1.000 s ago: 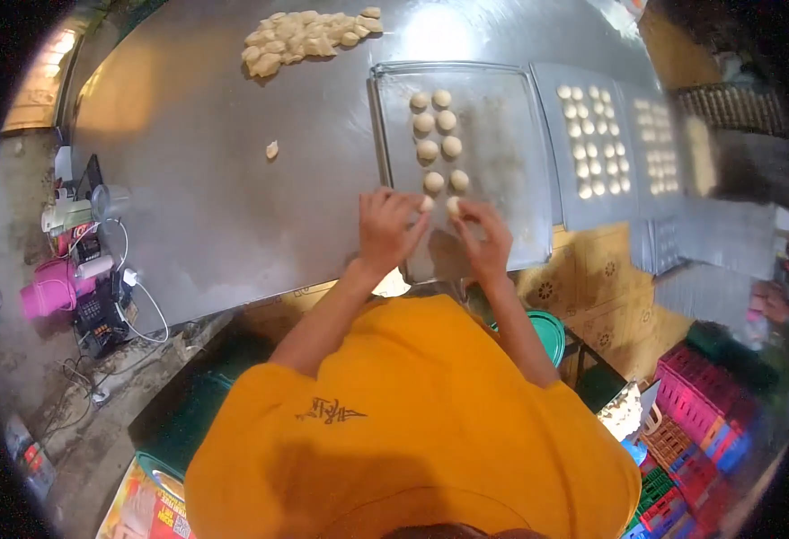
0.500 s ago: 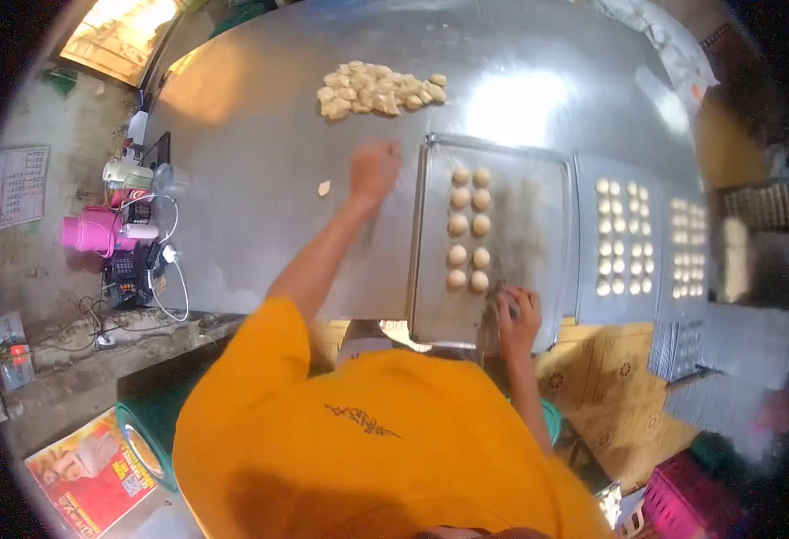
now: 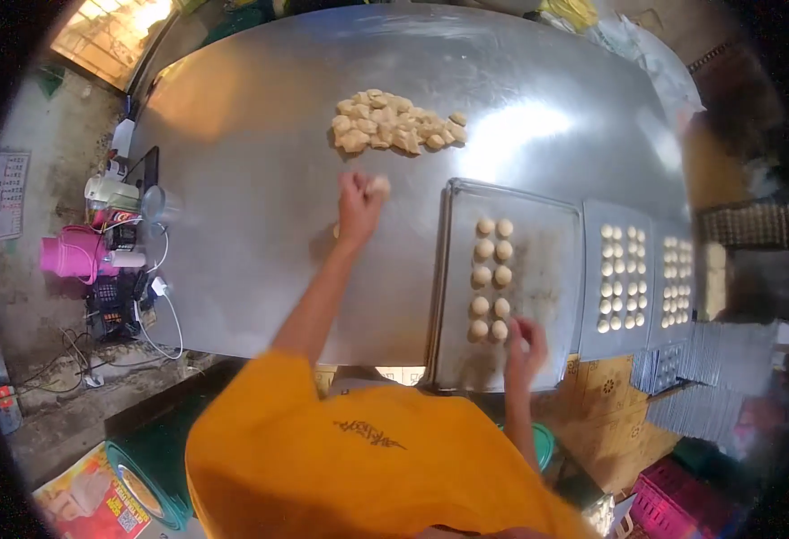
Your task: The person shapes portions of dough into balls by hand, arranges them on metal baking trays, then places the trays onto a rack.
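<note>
My left hand is closed over the metal table, with a pale piece of dough showing at its fingers. Under its wrist, a second dough piece lies on the table, partly hidden. Beyond the hand lies a heap of cut dough pieces. My right hand hovers over the near part of a metal baking tray. Its fingers are slightly bent and apart, with nothing visible between them. Just left of them sits the nearest pair of two columns of round dough balls.
Two more trays with rows of dough balls stand to the right, beside stacked trays. A pink container, cables and small appliances crowd the table's left edge. A pink crate is at the lower right.
The view has shifted, so table and trays appear lower. My left hand has moved left over the table, and a dough piece now shows at its fingers. My right hand stays by the tray's near end.
</note>
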Available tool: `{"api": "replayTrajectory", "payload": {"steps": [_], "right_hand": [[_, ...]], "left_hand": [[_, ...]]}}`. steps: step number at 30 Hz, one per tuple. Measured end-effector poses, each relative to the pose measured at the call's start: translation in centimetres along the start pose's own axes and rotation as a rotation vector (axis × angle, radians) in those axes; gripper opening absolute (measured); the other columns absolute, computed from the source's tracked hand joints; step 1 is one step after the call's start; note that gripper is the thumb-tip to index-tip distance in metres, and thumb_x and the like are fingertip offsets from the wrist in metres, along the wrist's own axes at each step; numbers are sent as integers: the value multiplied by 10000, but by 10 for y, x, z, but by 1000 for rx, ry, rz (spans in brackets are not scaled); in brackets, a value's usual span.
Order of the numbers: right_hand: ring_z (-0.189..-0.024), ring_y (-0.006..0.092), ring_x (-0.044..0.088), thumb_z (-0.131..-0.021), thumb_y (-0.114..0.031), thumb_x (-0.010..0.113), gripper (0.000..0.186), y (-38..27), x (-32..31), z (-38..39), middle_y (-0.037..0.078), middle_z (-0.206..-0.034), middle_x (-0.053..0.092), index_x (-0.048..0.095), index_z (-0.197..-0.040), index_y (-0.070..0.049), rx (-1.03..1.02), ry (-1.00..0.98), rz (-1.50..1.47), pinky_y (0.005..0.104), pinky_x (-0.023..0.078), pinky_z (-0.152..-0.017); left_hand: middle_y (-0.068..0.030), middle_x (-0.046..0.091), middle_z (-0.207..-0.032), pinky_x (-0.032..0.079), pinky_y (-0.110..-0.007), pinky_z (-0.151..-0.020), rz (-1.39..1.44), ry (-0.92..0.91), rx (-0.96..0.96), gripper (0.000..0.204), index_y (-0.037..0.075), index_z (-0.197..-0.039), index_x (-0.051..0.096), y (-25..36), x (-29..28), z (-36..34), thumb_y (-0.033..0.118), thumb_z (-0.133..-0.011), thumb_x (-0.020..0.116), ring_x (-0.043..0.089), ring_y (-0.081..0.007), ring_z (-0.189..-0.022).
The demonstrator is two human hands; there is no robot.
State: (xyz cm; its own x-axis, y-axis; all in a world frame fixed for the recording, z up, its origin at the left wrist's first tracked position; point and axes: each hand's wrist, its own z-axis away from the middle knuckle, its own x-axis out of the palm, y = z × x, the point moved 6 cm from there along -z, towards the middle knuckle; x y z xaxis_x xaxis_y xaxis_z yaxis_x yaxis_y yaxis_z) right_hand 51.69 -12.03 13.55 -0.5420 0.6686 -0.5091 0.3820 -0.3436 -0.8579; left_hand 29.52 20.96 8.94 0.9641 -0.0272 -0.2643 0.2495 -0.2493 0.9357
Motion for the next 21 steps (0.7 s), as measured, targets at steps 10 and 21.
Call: {"api": "replayTrajectory", "payload": {"steps": [10,21], "right_hand": [[-814,394,586,-845,-211,549,213,-148,369,-232,228,-891,624,632,-942,-41,-556,-520,182,454,471,-762],[-827,359,553,-858,-211,542,203,-118,394,-227,186,-912,577,568,-947,-29,-684,-501,348,426,457,-739]], "left_hand": [[22,454,-691,365,-223,-555,-25,163,-499,184,69,-822,485,-12,-172,216,177,-863,628,429,-62,-619],[1,528,-787,402,-212,-562,70,100,-498,169,56,-1005,505,-29,-223,183,200,-924,540,484,-63,-647]]}}
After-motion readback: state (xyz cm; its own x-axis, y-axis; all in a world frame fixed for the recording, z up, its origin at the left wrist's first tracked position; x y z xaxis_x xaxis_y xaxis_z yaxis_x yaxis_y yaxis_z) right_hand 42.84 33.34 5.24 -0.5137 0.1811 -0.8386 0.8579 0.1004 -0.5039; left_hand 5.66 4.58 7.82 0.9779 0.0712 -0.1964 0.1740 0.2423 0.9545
